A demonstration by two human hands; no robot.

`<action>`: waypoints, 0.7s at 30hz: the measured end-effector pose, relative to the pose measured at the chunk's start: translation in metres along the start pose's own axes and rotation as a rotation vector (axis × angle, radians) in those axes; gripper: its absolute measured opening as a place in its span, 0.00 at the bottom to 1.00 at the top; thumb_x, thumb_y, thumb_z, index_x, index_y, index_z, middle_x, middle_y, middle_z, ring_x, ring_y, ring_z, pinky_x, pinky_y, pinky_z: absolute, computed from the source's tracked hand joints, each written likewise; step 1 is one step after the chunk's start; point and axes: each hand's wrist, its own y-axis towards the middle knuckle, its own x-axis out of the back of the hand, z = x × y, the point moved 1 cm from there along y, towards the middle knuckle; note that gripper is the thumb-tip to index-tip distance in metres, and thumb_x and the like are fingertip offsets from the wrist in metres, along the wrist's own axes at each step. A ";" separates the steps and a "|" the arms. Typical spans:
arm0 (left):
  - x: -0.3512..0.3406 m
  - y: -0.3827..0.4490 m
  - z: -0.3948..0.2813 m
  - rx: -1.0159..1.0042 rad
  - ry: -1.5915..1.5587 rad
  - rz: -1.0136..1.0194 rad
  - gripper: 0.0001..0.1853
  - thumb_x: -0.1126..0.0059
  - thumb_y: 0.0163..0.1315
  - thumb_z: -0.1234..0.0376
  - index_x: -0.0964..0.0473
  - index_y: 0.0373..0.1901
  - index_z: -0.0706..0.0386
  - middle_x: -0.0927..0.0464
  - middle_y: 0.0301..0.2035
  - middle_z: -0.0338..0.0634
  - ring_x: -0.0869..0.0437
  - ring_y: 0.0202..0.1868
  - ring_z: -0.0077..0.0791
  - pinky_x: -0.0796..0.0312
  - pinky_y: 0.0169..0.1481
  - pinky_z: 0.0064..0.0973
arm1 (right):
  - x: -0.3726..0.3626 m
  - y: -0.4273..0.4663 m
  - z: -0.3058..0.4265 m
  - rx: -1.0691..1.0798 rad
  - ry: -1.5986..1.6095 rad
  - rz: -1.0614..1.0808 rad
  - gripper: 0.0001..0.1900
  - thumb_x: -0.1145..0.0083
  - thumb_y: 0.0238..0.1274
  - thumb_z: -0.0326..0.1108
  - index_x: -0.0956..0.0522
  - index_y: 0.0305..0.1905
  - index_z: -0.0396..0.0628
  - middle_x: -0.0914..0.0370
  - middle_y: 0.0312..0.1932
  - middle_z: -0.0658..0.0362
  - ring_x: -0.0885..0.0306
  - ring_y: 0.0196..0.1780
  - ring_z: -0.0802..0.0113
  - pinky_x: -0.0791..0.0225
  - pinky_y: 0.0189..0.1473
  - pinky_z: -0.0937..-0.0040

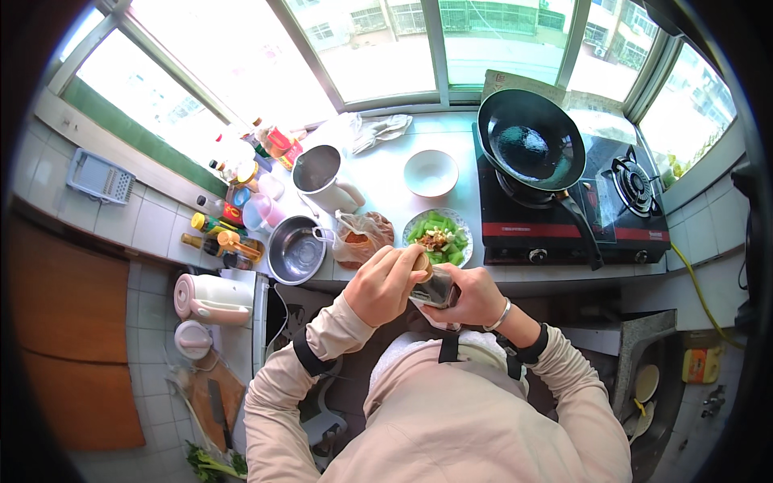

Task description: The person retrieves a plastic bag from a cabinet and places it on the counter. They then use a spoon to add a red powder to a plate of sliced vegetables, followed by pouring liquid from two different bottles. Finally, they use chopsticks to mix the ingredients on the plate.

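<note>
Both my hands are on one clear jar with dark contents, held close to my body at the counter's front edge. My left hand has its fingers around the jar's tan lid. Around the jar's body my right hand is wrapped, with a silver bangle at the wrist. Just beyond the jar lies a patterned plate of chopped green vegetable pieces, topped with chopped garlic and a reddish-brown seasoning. Left of it sits a plastic bag of reddish powder.
A black wok rests on the gas stove, its handle pointing towards me. A white bowl, a metal basin and a tall pitcher stand on the counter. At lower left, a cleaver lies on a cutting board.
</note>
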 end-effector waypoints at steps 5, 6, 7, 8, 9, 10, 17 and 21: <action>0.010 0.005 0.009 0.188 -0.154 -0.155 0.11 0.53 0.72 0.69 0.22 0.42 0.66 0.18 0.31 0.48 0.17 0.27 0.41 0.24 0.34 0.30 | -0.004 0.009 0.004 0.005 0.005 0.063 0.30 0.23 0.39 0.45 0.21 0.50 0.44 0.16 0.29 0.52 0.15 0.30 0.59 0.21 0.36 0.70; 0.013 0.005 0.011 0.223 -0.109 -0.144 0.14 0.56 0.74 0.67 0.22 0.40 0.66 0.18 0.29 0.47 0.17 0.27 0.37 0.24 0.34 0.29 | -0.003 0.012 0.002 0.008 0.002 0.072 0.31 0.23 0.39 0.45 0.21 0.51 0.44 0.16 0.30 0.52 0.15 0.30 0.59 0.21 0.36 0.70; 0.015 0.004 0.013 0.240 -0.072 -0.144 0.17 0.59 0.76 0.65 0.21 0.38 0.67 0.17 0.28 0.45 0.16 0.28 0.34 0.24 0.35 0.28 | -0.004 0.014 0.002 -0.003 0.018 0.083 0.31 0.23 0.38 0.44 0.21 0.51 0.43 0.16 0.31 0.52 0.14 0.31 0.58 0.21 0.37 0.70; 0.018 0.001 0.018 0.366 -0.192 -0.075 0.18 0.59 0.76 0.62 0.22 0.41 0.66 0.17 0.31 0.46 0.15 0.31 0.34 0.24 0.38 0.28 | -0.005 0.017 0.001 0.017 0.014 0.068 0.31 0.24 0.39 0.44 0.21 0.51 0.44 0.16 0.29 0.52 0.15 0.30 0.59 0.21 0.36 0.70; 0.021 -0.003 0.023 0.473 -0.312 -0.017 0.19 0.60 0.76 0.60 0.23 0.44 0.66 0.16 0.33 0.46 0.15 0.34 0.33 0.23 0.41 0.28 | -0.004 0.020 0.000 0.032 0.023 0.055 0.30 0.24 0.40 0.44 0.20 0.51 0.45 0.17 0.28 0.53 0.16 0.28 0.59 0.22 0.35 0.70; 0.023 -0.008 0.030 0.582 -0.432 0.042 0.21 0.60 0.77 0.57 0.23 0.47 0.66 0.16 0.36 0.46 0.14 0.37 0.32 0.23 0.44 0.28 | -0.004 0.023 -0.001 0.024 0.039 0.052 0.29 0.25 0.41 0.44 0.20 0.51 0.46 0.17 0.27 0.54 0.16 0.27 0.59 0.22 0.33 0.69; 0.008 -0.043 0.082 0.200 -0.966 0.618 0.64 0.24 0.49 0.50 0.63 0.76 0.61 0.53 0.74 0.51 0.53 0.76 0.36 0.53 0.76 0.35 | 0.010 0.039 0.006 0.100 0.214 0.347 0.31 0.25 0.41 0.44 0.22 0.55 0.48 0.17 0.33 0.51 0.16 0.35 0.56 0.24 0.39 0.69; -0.011 -0.072 0.079 0.553 -0.929 0.959 0.57 0.19 0.44 0.60 0.48 0.72 0.60 0.36 0.65 0.45 0.35 0.65 0.30 0.42 0.71 0.28 | 0.004 0.056 0.014 0.128 0.314 0.573 0.33 0.25 0.44 0.44 0.24 0.59 0.51 0.17 0.33 0.53 0.18 0.34 0.55 0.26 0.38 0.68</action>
